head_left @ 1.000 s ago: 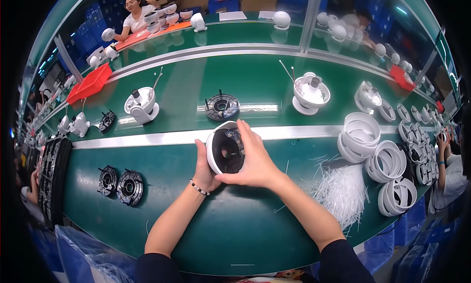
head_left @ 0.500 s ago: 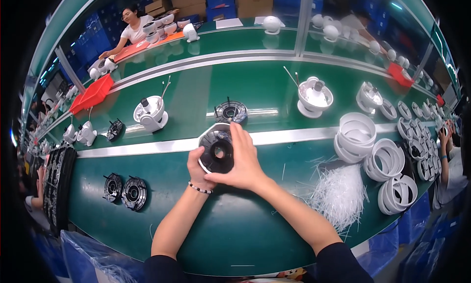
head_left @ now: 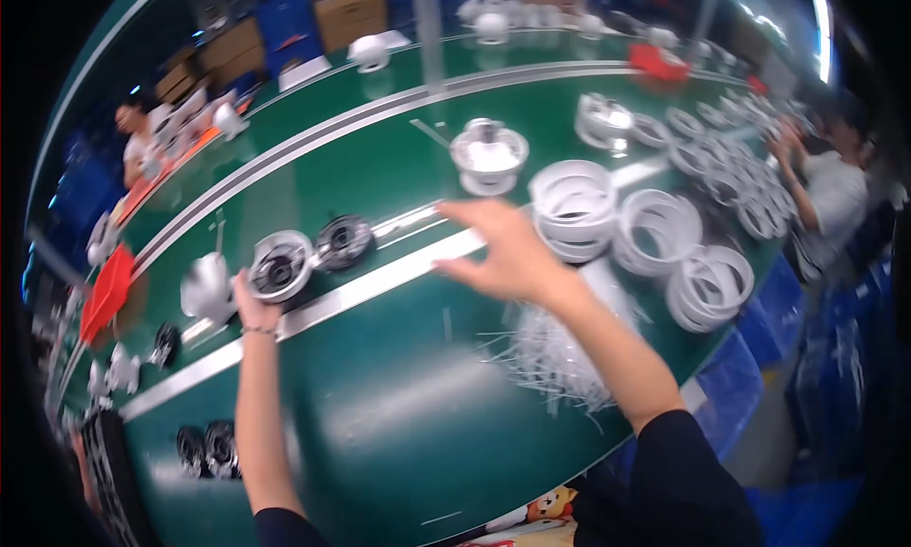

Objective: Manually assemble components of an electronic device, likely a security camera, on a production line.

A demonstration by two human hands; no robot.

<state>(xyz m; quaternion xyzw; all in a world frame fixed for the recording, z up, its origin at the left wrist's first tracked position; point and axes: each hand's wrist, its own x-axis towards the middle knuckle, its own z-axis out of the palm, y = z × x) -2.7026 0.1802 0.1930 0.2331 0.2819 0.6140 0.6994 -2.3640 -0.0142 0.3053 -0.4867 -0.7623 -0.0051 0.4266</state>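
My left hand point(head_left: 256, 312) holds the near left edge of a white round housing point(head_left: 306, 274) with a black round insert point(head_left: 279, 264) inside it. The fingers are partly hidden behind the housing. Right beside it, on the far side of the metal strip, sits a black round frame part point(head_left: 344, 242). A blurred white housing point(head_left: 206, 289) stands just left of my left hand. My right hand point(head_left: 512, 251) is raised, empty, with thumb and fingers apart, closest to a stack of white rings point(head_left: 572, 208).
A pile of thin clear strips point(head_left: 560, 362) lies below my right forearm. More ring stacks point(head_left: 660, 232) stand to the right. Beyond is a white housing with leads point(head_left: 489, 156). Black round parts point(head_left: 220, 449) lie near left, a red tray point(head_left: 108, 293) farther left. A co-worker point(head_left: 826, 182) sits at right.
The view has swung to the right. My hands have parted: the left has gone left with the white housing and its black insert, while the right has let go and moved right.
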